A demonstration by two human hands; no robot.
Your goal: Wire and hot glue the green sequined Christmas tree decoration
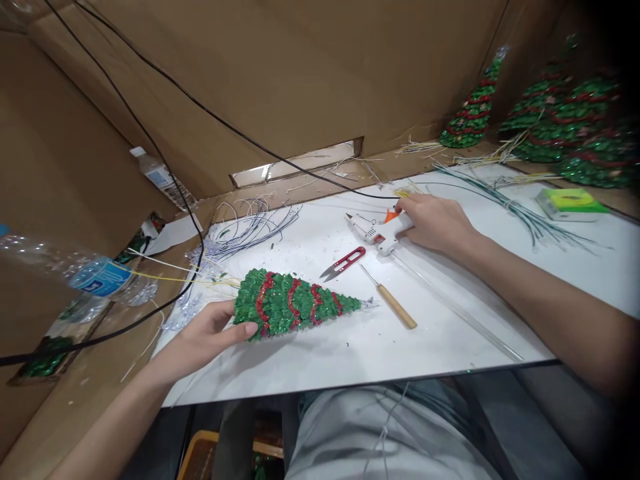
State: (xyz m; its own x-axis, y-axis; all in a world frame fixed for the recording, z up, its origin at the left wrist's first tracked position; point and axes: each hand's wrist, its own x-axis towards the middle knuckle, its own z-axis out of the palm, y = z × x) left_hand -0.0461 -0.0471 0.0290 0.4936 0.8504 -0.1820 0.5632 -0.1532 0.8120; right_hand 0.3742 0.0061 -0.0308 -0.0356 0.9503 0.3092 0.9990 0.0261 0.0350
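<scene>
A green sequin cone tree with red garland bands (pixel 293 302) lies on its side on the white table (pixel 380 347), tip pointing right. My left hand (pixel 205 337) grips its wide base, thumb along the lower edge. My right hand (pixel 437 223) is closed on the handle of a white glue gun with an orange trigger (pixel 376 230), which rests on the table with its nozzle pointing left. Red thread snips (pixel 344 262) and a wooden-handled awl (pixel 393 303) lie between the two hands.
Cardboard walls surround the table. Several finished green trees (pixel 550 110) stand at the back right. Loose wires (pixel 253 227) and a black cable (pixel 200 107) lie at the back. Plastic bottles (pixel 95 277) are at left, and a green-topped box (pixel 570 202) at right.
</scene>
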